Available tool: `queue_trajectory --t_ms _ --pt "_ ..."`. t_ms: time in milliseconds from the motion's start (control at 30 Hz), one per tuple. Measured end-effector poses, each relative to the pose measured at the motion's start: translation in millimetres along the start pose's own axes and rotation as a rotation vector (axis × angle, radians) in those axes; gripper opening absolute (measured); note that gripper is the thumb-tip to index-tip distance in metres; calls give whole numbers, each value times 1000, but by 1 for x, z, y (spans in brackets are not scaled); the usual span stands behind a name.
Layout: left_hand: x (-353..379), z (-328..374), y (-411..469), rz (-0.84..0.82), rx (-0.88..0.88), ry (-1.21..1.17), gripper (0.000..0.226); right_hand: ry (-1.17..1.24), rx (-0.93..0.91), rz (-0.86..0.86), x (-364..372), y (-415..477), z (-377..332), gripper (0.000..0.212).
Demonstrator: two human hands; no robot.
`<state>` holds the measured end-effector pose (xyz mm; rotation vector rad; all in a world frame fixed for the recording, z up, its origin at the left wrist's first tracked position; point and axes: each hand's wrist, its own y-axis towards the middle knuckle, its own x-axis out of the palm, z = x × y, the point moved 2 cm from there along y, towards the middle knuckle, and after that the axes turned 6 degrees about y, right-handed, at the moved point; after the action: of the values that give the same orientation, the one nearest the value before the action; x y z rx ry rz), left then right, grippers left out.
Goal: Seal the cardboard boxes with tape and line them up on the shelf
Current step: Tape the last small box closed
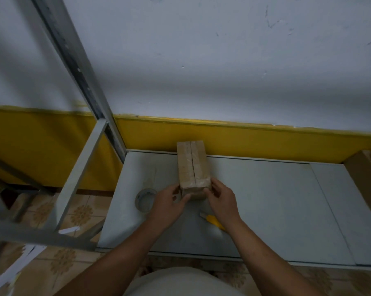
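A narrow cardboard box point(193, 165) is seen lying on the grey shelf point(265, 199), its long side running from the near edge towards the wall point(223, 60). Its far end is placed close against the yellow band point(265, 142) painted along the bottom of that wall. The two top flaps are closed, and a dark seam is seen down the middle between them. A glossy sheen is visible over the flaps, but whether the whole seam is covered with tape cannot be told.

The near end of the box is grasped by both hands. The left hand point(169, 199) is curled round the left corner, with the thumb laid across the near face. The right hand point(223, 199) is curled round the right corner, its fingers bent against the side.

A tape roll point(140, 196) is laid flat on the shelf just left of the left hand. A yellow knife point(214, 222) is partly hidden under the right wrist. A second box point(365, 182) is seen at the right edge of the shelf, well apart from the first. A metal frame point(73, 60) is seen rising at the left, and paper strips point(69, 230) are scattered on the tiled floor point(77, 212) below it.
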<state>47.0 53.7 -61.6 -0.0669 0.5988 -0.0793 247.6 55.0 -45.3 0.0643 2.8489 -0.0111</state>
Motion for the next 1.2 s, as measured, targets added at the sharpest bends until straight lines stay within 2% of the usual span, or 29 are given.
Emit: queue_trajectory --t_ms 200,333,400,500,633,700,767,867,933,1000,1133,1200 --pt "0 -4 13 13 82 200 38 -129 21 -20 -7 7 8 46" --pt "-1 -13 23 47 178 310 24 -295 4 -61 -17 17 16 48" --pt "-1 -16 27 72 215 331 29 -393 -43 -62 -20 24 21 44" --pt "0 -22 32 151 314 368 44 -530 -144 -28 -20 33 30 26" --pt "3 -21 29 240 400 392 42 -606 -361 54 -15 35 40 55" --pt "4 -21 28 229 368 363 42 -614 -391 62 -12 36 41 51" --pt "2 -22 28 179 317 308 40 -582 -344 67 -10 34 39 40" --pt "-6 -21 26 78 299 226 23 -487 -148 -13 -12 30 33 20" --pt "-8 -26 24 64 292 234 15 -394 -89 -66 -14 26 32 20" --pt "-11 -34 21 98 269 255 10 -356 -74 -72 -15 21 34 22" --pt "-15 -42 21 150 249 334 14 -390 -65 -34 -14 17 38 7" --pt "-17 -40 20 153 248 371 16 -414 -73 -52 -12 18 40 8"
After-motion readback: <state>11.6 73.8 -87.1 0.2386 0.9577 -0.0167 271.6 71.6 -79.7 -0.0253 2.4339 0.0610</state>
